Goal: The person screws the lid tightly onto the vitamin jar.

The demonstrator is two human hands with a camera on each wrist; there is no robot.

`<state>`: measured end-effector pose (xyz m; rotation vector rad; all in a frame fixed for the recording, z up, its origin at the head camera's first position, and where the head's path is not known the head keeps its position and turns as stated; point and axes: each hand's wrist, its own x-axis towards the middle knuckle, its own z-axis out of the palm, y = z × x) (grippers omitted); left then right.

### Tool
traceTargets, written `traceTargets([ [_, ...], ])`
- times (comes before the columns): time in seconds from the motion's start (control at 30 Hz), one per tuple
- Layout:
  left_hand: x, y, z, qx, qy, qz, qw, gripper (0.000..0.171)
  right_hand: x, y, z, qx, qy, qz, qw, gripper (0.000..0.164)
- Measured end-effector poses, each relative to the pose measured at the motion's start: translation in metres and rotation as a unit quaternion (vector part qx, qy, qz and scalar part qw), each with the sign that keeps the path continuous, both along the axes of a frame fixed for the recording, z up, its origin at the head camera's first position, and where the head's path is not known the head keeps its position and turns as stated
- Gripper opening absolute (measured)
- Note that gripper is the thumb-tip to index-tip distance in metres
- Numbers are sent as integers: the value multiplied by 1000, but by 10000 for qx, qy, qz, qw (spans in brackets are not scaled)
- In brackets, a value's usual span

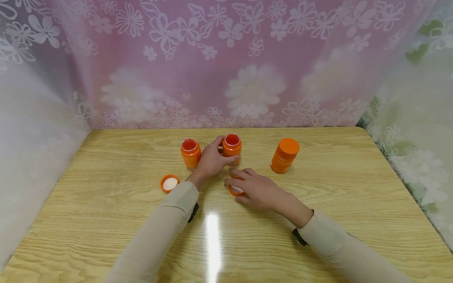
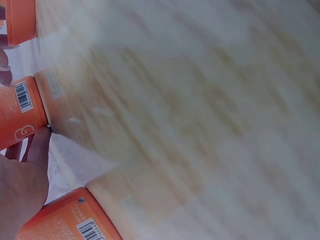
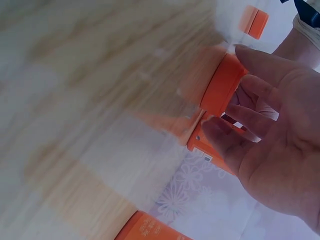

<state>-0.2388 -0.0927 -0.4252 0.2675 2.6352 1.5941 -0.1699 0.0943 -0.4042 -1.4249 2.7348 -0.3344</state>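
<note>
My left hand (image 1: pixel 212 159) grips an orange jar (image 1: pixel 232 150) standing upright without its lid, thumb on its near side and fingers round the left. Its red inside shows from above. In the left wrist view the thumb lies along the base of this jar (image 2: pixel 20 112), near its barcode label. Just in front, an orange screw lid (image 1: pixel 236 192) lies upside down on the table, white liner up. My right hand (image 1: pixel 256 188) is over it, thumb and loosely bent fingers spread around its sides. The right wrist view shows the thumb tip close to the rim of this lid (image 3: pixel 222 82).
A second lidless orange jar (image 1: pixel 191 155) stands left of my left hand. Another upturned lid (image 1: pixel 170 183) lies in front of it. To the right stands a lidded orange jar (image 1: pixel 284 156). The wooden table (image 1: pixel 88 220) ends at a flowered curtain (image 1: pixel 198 78).
</note>
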Motion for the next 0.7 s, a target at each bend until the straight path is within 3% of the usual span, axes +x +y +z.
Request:
traceTargets([
  [0.3, -1, 0, -2, 16, 78, -35, 10000, 68, -7, -6, 0, -41, -188, 114, 9998, 36],
  [0.57, -2, -1, -3, 0, 75, 14, 10000, 67, -10, -11, 3, 17, -87, 292, 9995, 28],
  [0.7, -2, 0, -4, -4, 98, 10, 10000, 66, -11, -13, 7, 155, -399, 168, 9989, 30],
])
